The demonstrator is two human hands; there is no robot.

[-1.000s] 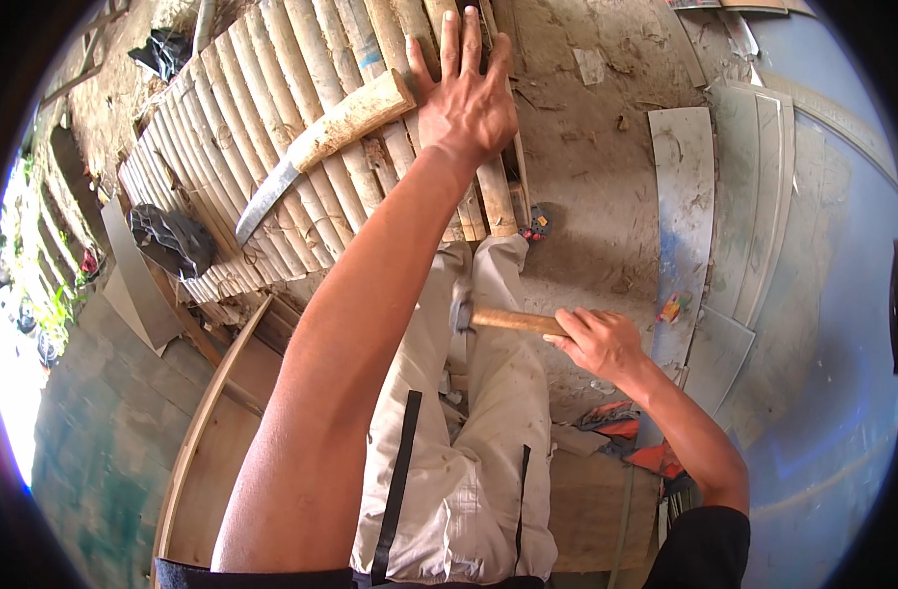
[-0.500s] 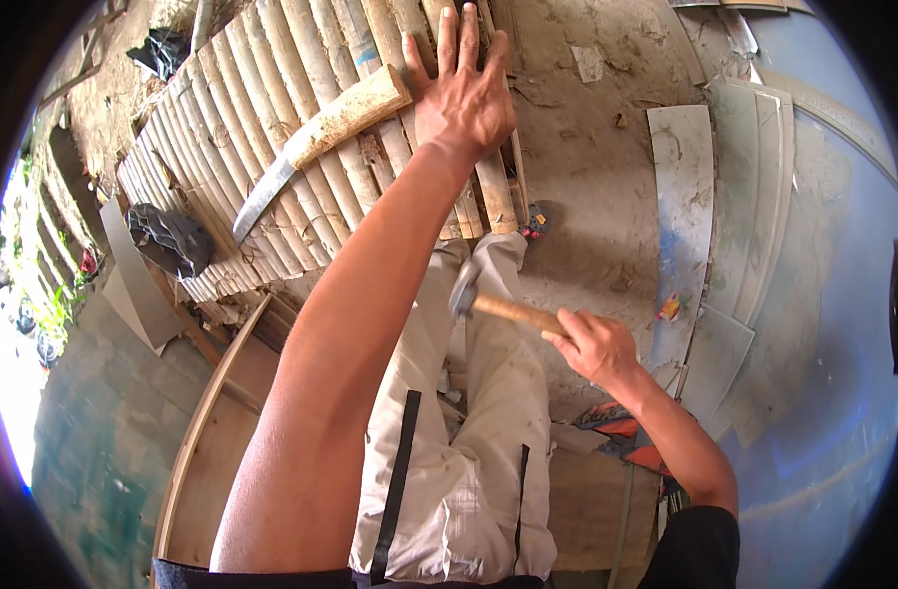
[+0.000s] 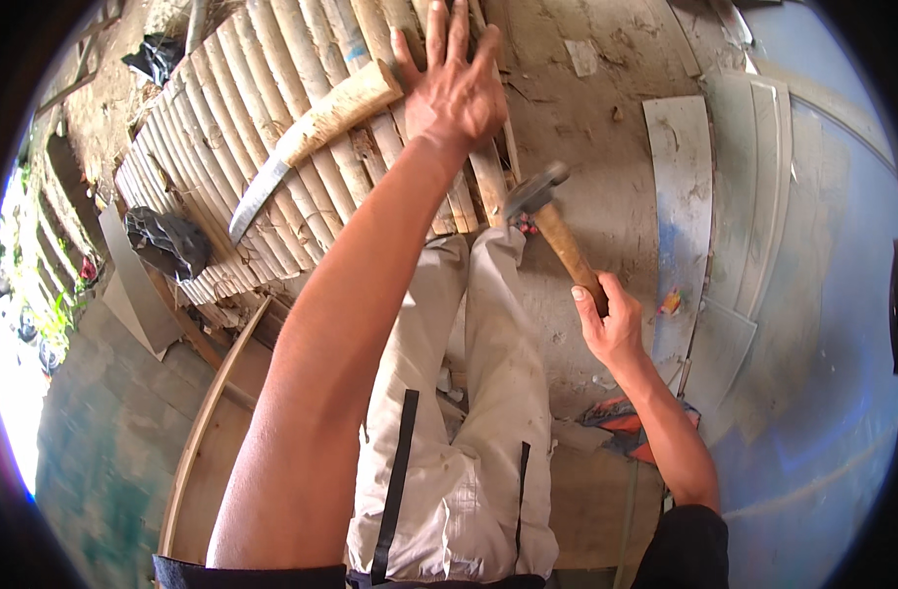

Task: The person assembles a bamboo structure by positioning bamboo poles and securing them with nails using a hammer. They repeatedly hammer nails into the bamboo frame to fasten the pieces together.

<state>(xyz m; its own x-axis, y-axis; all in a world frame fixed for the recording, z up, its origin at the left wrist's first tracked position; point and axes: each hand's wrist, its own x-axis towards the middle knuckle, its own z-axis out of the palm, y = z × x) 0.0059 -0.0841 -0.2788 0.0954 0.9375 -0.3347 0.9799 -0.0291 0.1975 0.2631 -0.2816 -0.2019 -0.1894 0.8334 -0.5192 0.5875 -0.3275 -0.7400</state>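
Observation:
My left hand [image 3: 453,103] lies with fingers spread on the far right end of a bamboo-slat bench [image 3: 235,126]. In my right hand [image 3: 611,322] is a hammer [image 3: 565,242], gripped by its wooden handle. Its metal head is raised just right of my knee and the bench's near right corner, apart from the slats. Beside my left hand, a large curved knife [image 3: 339,113] rests across the slats, its thick pale wooden handle toward my fingers and its blade pointing to the near left.
Black plastic bags [image 3: 166,240] lie by the bench's left end. On the right, a pale board strip [image 3: 681,187] and several sheets lie on the dirt floor [image 3: 577,118]. An orange and dark cloth [image 3: 626,417] is near my right forearm. A wooden frame [image 3: 206,407] stands left of my legs.
My right hand has swung the hammer away from over my lap, up and to the right, and its head now points toward the bench corner. The left hand stays nearly in place.

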